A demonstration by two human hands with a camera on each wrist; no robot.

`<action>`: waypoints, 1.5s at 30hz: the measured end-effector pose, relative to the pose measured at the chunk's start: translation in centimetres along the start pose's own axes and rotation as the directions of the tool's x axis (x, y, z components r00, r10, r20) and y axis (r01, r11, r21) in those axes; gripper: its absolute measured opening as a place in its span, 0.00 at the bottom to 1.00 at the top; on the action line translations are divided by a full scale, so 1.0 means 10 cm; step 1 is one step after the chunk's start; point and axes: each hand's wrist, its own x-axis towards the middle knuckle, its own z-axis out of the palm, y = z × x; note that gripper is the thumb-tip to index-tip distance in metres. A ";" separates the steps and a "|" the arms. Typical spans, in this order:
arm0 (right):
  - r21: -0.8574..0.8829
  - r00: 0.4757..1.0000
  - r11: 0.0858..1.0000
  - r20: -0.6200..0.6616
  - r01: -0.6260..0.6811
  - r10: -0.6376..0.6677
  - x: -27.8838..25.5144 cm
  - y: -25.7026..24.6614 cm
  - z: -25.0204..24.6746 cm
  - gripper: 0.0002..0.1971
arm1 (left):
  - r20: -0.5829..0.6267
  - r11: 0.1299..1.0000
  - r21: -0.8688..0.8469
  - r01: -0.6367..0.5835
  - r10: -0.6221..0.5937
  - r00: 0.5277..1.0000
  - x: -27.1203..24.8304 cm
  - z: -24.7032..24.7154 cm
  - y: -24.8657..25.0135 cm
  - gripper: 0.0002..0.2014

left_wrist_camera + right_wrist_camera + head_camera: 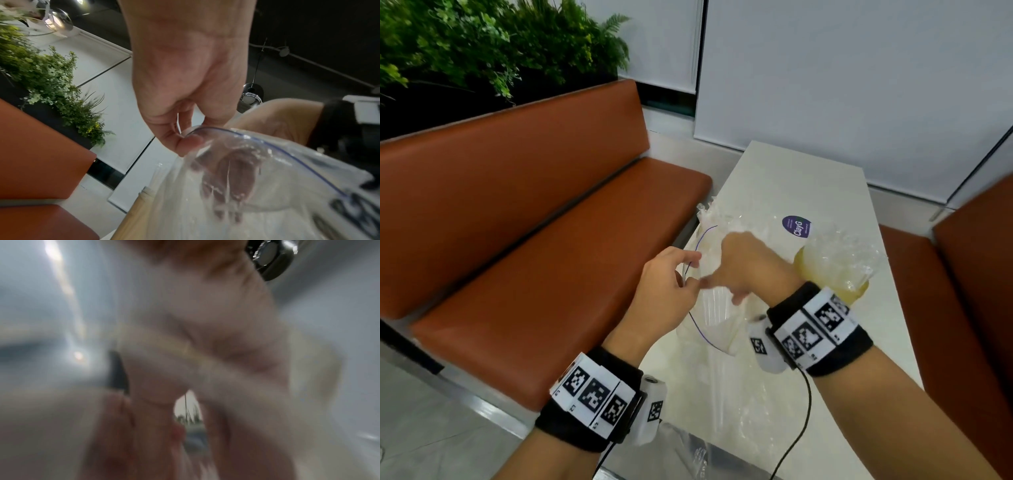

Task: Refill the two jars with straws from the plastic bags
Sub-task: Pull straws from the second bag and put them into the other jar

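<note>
A clear zip bag (717, 329) with a blue line along its mouth stands at the table's left edge, pale straws (713, 310) showing faintly inside. My left hand (690, 274) pinches the bag's rim (205, 129) and holds the mouth wide. My right hand (736, 270) reaches down into the bag; its fingers (228, 181) show through the plastic, pointing downward and fairly straight. The right wrist view is too blurred to add detail. A yellowish jar (822, 274) sits just right of the hands, draped by a second crumpled bag (842, 246) with a purple sticker (796, 226).
The white table (808, 185) runs away from me between two orange benches, one on the left (534, 222) and one on the right (955, 291). More clear plastic (688, 452) hangs off the near table edge. A black cable (804, 411) trails from my right wrist. Plants (482, 44) stand behind the left bench.
</note>
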 end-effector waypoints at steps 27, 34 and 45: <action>0.189 0.993 0.975 0.041 -0.113 0.108 0.29 0.48 0.85 0.25 | 0.014 0.998 -0.060 0.004 -0.003 1.000 -0.02 0.01 -0.01 0.20; 0.600 0.974 0.767 -0.166 0.226 -0.157 0.16 0.53 0.73 0.08 | -0.038 0.997 -0.039 0.064 -0.066 0.997 0.01 0.01 -0.09 0.21; 0.829 0.894 0.371 -0.448 0.419 -0.010 0.08 0.16 0.44 0.12 | -0.053 0.994 -0.040 0.106 -0.108 0.993 0.05 0.03 -0.12 0.20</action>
